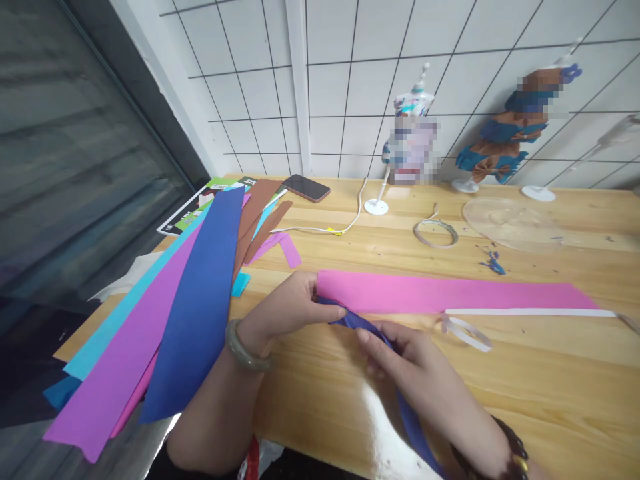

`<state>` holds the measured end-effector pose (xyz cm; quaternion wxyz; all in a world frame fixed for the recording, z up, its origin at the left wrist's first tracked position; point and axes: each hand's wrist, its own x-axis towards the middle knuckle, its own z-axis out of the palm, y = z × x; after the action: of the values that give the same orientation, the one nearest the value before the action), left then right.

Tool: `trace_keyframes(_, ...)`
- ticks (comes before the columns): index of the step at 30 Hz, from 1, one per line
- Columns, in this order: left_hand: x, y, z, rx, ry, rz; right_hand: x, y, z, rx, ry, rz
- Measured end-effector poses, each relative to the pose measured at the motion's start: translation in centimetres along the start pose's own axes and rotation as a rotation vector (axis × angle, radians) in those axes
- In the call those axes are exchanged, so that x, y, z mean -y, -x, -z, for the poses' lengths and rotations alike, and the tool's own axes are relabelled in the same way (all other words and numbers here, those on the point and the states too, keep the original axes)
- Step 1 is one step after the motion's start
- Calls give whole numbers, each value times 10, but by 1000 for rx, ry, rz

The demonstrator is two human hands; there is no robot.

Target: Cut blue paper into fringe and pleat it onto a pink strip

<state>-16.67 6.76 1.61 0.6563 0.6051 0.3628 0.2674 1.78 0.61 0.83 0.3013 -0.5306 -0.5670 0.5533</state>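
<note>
A dark blue strip, of thin paper or cloth, runs bunched between my two hands and trails down past the table's front edge. My left hand pinches its upper end, thumb on top. Farther along the same strip, the thumb and fingers of my right hand close on it; some of those fingers are hidden. Behind the hands a flat pink strip lies lengthwise, its left end against my left hand. Along the pink strip's near edge lies a narrow white tape, with a loose curl beside it.
Long blue, purple and brown strips fan out at left over a booklet. Behind are a phone, a white cable, a tape ring, blue scraps and a decorated stand.
</note>
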Motion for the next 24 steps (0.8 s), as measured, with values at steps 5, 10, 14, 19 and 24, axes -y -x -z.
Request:
trace_keyframes(5,0,-1,-3,-12,13,6,-2,-2,-9,87,-668,-260)
trace_keyframes(10,1,0,0,-19,51,29,-3,-4,-22,16,-949,-366)
trace_keyframes(14,2,1,2,-6,92,26,-4,-7,-26,-37,-978,-336)
trace_keyframes(19,-2,1,1,-68,100,39,-2,-8,-26,-74,-947,-341)
trace_keyframes(24,-4,1,-1,-69,121,21,-2,-8,-27,-105,-916,-334)
